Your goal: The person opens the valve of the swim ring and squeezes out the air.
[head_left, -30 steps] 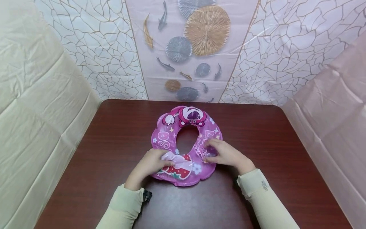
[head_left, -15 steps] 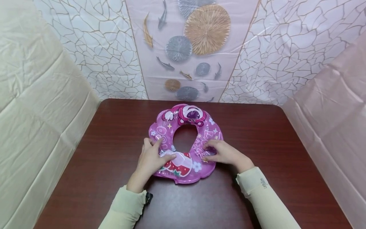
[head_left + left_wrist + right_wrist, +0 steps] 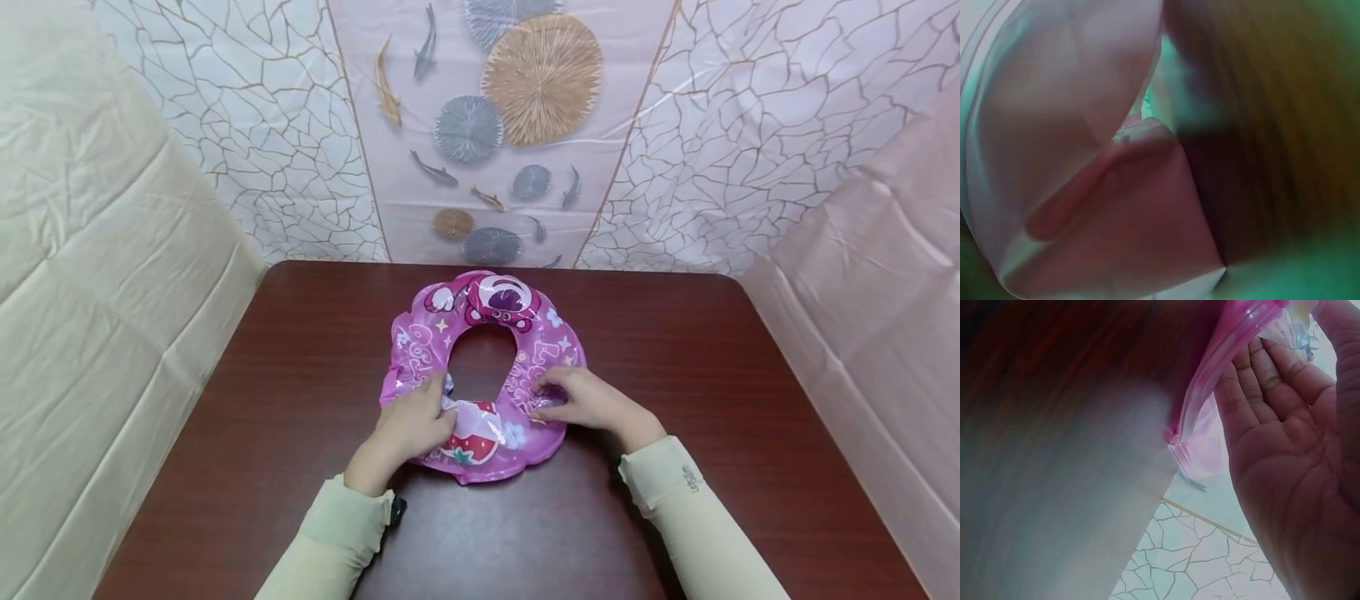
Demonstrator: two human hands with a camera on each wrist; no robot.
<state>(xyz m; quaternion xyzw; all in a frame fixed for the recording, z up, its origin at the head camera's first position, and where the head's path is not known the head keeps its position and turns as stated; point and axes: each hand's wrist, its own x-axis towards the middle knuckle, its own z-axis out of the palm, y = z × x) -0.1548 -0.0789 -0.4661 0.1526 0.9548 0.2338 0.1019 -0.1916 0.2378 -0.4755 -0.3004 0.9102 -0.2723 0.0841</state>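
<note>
A pink-purple inflatable swim ring (image 3: 536, 333) lies on the table, printed with a bear face, flowers, lettering and strawberries. It looks only softly filled, with its left side creased. My left hand (image 3: 408, 423) grips its lower left part beside the strawberry print, with the fingertips partly hidden. On the right side, my right hand (image 3: 596, 406) pinches the ring's top surface between curved fingers and thumb. Blurred pink vinyl of the swim ring (image 3: 1129, 206) fills much of the left wrist view. In the right wrist view, the right palm (image 3: 1291, 450) faces the ring's edge seam.
A dark reddish-brown table (image 3: 300, 375) carries the ring. Behind it hangs a patterned cloth (image 3: 487, 183) with fish and round motifs. Pale quilted panels (image 3: 127, 275) flank the table on the left, and a pinkish panel (image 3: 862, 292) on the right.
My left hand spread its fingers farther up the ring's left side, then drew them in toward the strawberry print. The ring's left side bulges farther outward. My right hand stays almost still.
</note>
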